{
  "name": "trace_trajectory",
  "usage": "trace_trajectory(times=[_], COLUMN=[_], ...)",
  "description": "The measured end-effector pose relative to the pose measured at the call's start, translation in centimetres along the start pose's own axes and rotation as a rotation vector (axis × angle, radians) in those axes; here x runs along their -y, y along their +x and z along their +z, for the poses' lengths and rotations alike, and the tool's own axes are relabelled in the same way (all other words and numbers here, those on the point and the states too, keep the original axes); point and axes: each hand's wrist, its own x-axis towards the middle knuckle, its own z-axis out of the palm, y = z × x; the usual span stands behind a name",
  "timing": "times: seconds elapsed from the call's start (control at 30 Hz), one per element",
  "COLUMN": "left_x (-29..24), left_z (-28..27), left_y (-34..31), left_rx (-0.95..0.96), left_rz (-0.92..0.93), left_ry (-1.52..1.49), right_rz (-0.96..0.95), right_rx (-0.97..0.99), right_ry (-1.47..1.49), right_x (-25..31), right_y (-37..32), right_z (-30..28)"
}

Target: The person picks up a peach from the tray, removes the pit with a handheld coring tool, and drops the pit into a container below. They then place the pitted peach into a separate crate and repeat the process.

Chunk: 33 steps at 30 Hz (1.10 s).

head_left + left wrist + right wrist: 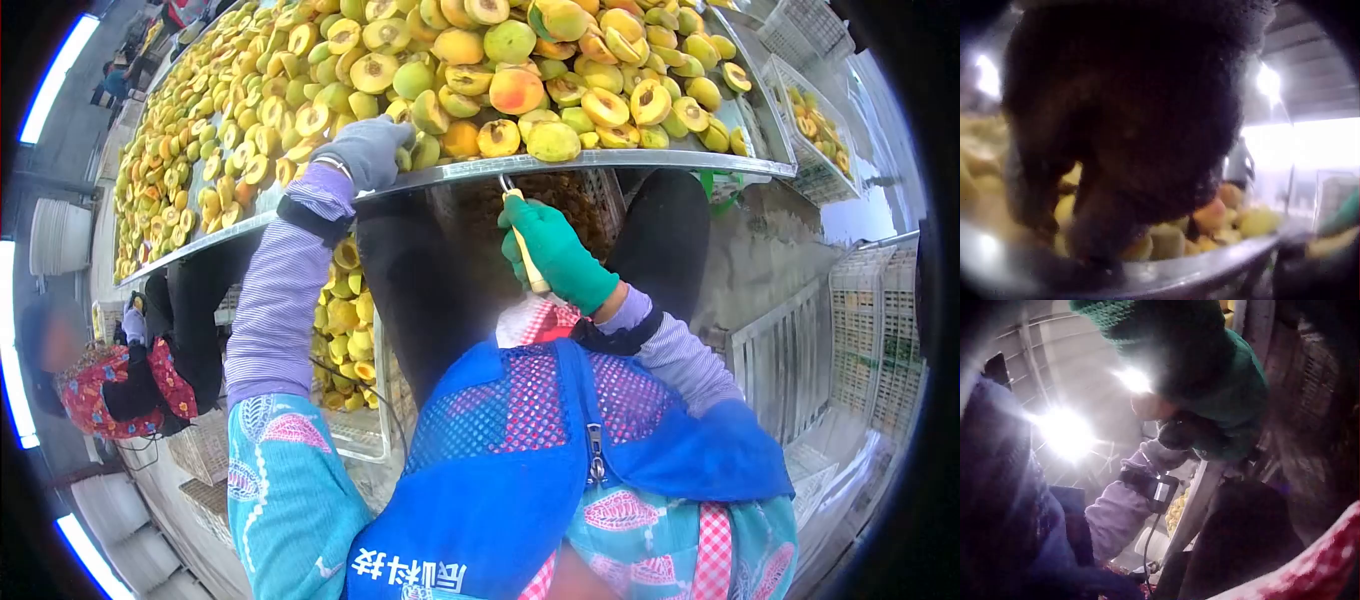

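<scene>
My left hand [368,152], in a grey glove, is at the near rim of a metal table [470,168] heaped with halved yellow peaches [372,73]. Its fingers reach down among the fruit, right at a greenish peach [426,151]; I cannot tell whether they grip it. The left wrist view shows the dark glove [1129,125] close up, fingers bent downward over the pile. My green-gloved right hand [560,252] grips a hand tool with a pale wooden handle [527,258] and a short metal tip, just below the rim. In the right wrist view that glove [1191,362] hides the tool.
Beneath the table, a crate [352,437] of yellow peach pieces stands left of my legs. Another basket [822,128] with fruit is at the table's right end. Stacked crates [872,320] stand at the right. Another person [125,385] sits at the left along the same table.
</scene>
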Motion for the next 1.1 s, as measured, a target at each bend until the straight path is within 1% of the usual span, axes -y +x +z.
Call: trace_trajectory(times=[0.03, 0.07, 0.13, 0.17, 0.2, 0.23, 0.27, 0.3, 0.33, 0.37, 0.43, 0.47, 0.53, 0.6, 0.67, 0.73, 0.77, 0.8, 0.83, 0.9, 0.97, 1.03, 1.1], left_x=[0.1, 0.1, -1.3, -2.2, -3.2, -5.0, -7.3, -8.6, -8.8, -9.2, -10.0, -10.7, -11.8, -12.8, -13.5, -13.4, -13.4, -13.8, -14.0, -14.4, -14.5, -14.3, -13.8], left_z=[-0.2, 0.0, 0.7, 1.2, 2.1, 2.8, 3.3, 3.9, 5.3, 5.8, 5.6, 5.3, 6.2, 6.0, 4.6, 5.7, 6.0, 6.1, 6.0, 5.5, 5.3, 5.4, 6.1], left_y=[0.1, -0.4, -2.1, -3.2, -3.9, -4.3, -4.3, -4.2, -3.7, -3.7, -3.9, -3.9, -2.9, -2.9, -3.8, -3.5, -3.4, -3.4, -3.5, -3.4, -3.4, -3.2, -3.0], left_rx=[0.002, -0.122, -0.267, -0.334, -0.315, -0.387, -0.46, -0.535, -0.573, -0.518, -0.407, -0.574, -0.865, -0.972, -0.922, -0.859, -0.826, -0.848, -0.872, -0.917, -0.918, -0.892, -0.842], left_rz=[-0.004, -0.09, -0.202, -0.259, -0.208, -0.166, -0.119, -0.069, -0.003, -0.064, -0.185, -0.054, -0.107, -0.137, -0.148, -0.204, -0.23, -0.226, -0.226, -0.215, -0.206, -0.202, -0.211], left_ry=[0.028, -0.093, -0.91, -1.316, -1.582, -1.71, -1.841, -1.974, -1.94, -1.996, -2.091, -1.959, -1.716, -1.639, -1.743, -1.822, -1.862, -1.924, -1.892, -1.827, -1.75, -1.716, -1.735], right_rz=[-0.055, -0.351, -0.939, -0.962, -0.986, -1.01, -0.97, -0.946, -0.917, -0.887, -0.935, -0.962, -0.991, -1.016, -1.021, -0.982, -1.002, -1.021, -1.09, -1.134, -1.072, -1.143, -0.918], right_rx=[-0.061, -0.161, -0.356, -0.313, -0.269, -0.224, -0.245, -0.222, -0.198, -0.174, -0.229, -0.257, -0.295, -0.315, -0.306, -0.282, -0.301, -0.32, -0.374, -0.433, -0.427, -0.444, -0.293], right_ry=[-0.073, -0.261, -0.625, -0.688, -0.755, -0.828, -0.824, -0.905, -0.986, -1.065, -0.96, -0.903, -0.932, -0.94, -0.928, -0.916, -0.944, -0.971, -1.033, -1.056, -0.972, -0.815, -0.543], right_x=[0.2, 0.0, -0.8, -0.6, -0.1, 0.2, -1.1, -1.6, -2.1, -2.5, -2.5, -2.5, -2.5, -2.8, -2.9, -3.0, -3.1, -3.2, -3.3, -3.2, -3.5, -4.5, -4.4], right_y=[0.0, 0.3, 1.0, 0.9, 0.6, 0.6, 1.7, 2.1, 2.3, 2.3, 2.2, 2.0, 1.8, 1.7, 1.9, 1.8, 1.6, 1.5, 1.1, 1.1, 1.1, 1.9, 1.8], right_z=[0.5, 0.8, 1.5, 2.0, 2.3, 2.5, 2.6, 2.3, 1.9, 1.6, 1.6, 1.7, 1.7, 1.8, 2.0, 2.2, 2.3, 2.4, 2.7, 2.9, 3.2, 3.4, 3.3])
